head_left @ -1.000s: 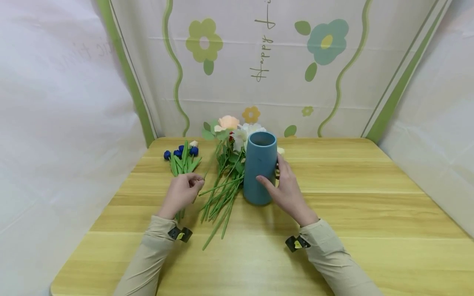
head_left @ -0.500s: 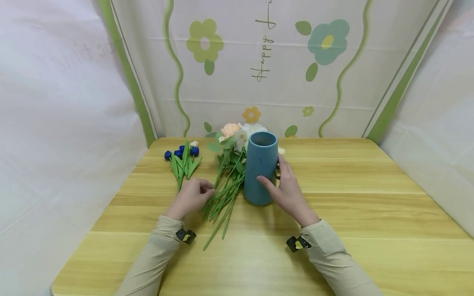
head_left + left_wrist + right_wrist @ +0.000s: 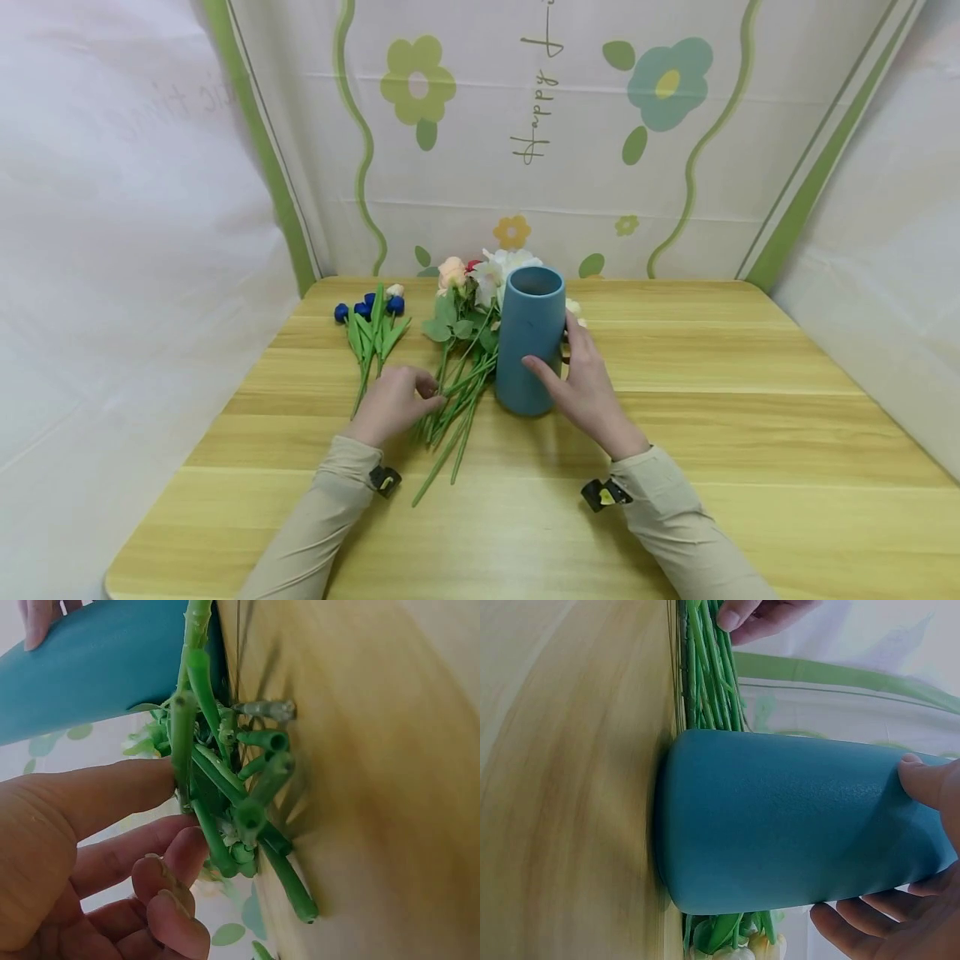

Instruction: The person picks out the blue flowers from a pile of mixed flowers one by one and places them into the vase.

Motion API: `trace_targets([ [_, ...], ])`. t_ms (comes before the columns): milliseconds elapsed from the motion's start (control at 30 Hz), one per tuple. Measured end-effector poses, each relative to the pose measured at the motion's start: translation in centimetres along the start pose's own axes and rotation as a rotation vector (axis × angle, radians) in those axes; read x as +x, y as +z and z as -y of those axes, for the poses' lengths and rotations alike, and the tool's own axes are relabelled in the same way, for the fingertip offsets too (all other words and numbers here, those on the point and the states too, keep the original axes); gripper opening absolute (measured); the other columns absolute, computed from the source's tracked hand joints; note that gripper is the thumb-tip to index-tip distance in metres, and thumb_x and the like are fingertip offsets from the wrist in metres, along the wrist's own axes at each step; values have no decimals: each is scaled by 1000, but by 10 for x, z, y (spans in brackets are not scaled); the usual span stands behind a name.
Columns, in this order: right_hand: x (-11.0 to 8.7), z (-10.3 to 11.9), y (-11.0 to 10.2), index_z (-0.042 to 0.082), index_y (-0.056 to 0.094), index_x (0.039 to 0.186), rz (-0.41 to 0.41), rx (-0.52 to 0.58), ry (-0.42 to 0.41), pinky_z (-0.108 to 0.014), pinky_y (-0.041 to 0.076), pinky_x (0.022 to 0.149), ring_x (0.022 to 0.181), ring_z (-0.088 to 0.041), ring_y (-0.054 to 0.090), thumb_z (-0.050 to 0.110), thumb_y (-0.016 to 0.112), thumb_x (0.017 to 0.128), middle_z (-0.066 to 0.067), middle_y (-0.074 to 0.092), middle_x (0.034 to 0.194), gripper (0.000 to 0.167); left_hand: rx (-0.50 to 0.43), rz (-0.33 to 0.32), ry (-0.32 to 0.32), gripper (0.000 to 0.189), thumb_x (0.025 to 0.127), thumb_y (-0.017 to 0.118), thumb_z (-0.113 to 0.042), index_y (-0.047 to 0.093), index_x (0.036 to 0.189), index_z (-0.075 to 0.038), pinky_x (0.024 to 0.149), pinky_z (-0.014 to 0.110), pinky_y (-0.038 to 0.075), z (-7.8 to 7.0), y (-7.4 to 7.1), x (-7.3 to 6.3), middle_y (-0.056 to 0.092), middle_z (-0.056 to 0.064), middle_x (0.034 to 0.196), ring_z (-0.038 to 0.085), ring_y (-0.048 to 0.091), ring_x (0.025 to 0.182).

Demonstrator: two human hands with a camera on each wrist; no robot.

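A blue vase (image 3: 528,350) stands upright on the table, its mouth facing up. My right hand (image 3: 588,383) grips its right side, thumb across the front and fingers behind, as the right wrist view shows. Left of the vase lies a bunch of artificial flowers, with a peach rose (image 3: 452,273), a white flower (image 3: 491,279) and several green stems (image 3: 457,421). My left hand (image 3: 397,404) is at these stems. In the left wrist view the thumb tip touches a stem (image 3: 182,742), apart from the forefinger. Part of the bunch is hidden behind the vase.
Farther left lie several dark blue tulips (image 3: 362,308) and a cream one (image 3: 394,291), with green leaves and stems. The wooden table (image 3: 712,433) reaches a patterned white curtain (image 3: 577,192) at the back. White cloth sides (image 3: 127,250) enclose the table.
The left hand has moved right, away from the tulips to the other stems. The peach rose has come down and leftward among the flowers. The right hand has stayed on the vase.
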State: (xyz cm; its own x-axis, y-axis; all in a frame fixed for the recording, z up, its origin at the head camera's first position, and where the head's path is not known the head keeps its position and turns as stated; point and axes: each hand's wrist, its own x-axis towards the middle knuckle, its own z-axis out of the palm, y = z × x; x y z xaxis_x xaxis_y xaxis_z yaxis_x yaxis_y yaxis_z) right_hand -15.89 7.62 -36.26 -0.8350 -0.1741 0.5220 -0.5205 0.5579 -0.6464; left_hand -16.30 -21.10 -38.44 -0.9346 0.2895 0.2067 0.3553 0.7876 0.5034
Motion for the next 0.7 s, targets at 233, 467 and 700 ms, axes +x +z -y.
trace_targets([
  [233, 1, 0, 0, 2, 20, 154, 5, -6, 9, -55, 42, 97, 127, -36, 44, 41, 69, 92, -22, 40, 142, 88, 24, 10, -5, 17, 83, 81, -19, 77, 93, -7, 67, 36, 53, 0, -1, -1, 68, -4, 79, 13, 63, 74],
  [467, 1, -1, 0, 1, 19, 155, 7, -14, 12, -55, 42, 97, 127, -37, 44, 41, 69, 92, -24, 40, 143, 90, 76, -30, 1, 12, 83, 79, -13, 77, 93, -6, 61, 32, 52, -4, -4, -3, 67, -4, 76, 10, 61, 68],
  [700, 1, -1, 0, 1, 19, 155, 4, -11, 7, -56, 41, 98, 129, -37, 43, 40, 69, 92, -23, 37, 146, 89, 56, -48, 27, 9, 84, 77, -12, 76, 91, -6, 52, 26, 48, -11, -3, -3, 65, -7, 73, 5, 57, 60],
])
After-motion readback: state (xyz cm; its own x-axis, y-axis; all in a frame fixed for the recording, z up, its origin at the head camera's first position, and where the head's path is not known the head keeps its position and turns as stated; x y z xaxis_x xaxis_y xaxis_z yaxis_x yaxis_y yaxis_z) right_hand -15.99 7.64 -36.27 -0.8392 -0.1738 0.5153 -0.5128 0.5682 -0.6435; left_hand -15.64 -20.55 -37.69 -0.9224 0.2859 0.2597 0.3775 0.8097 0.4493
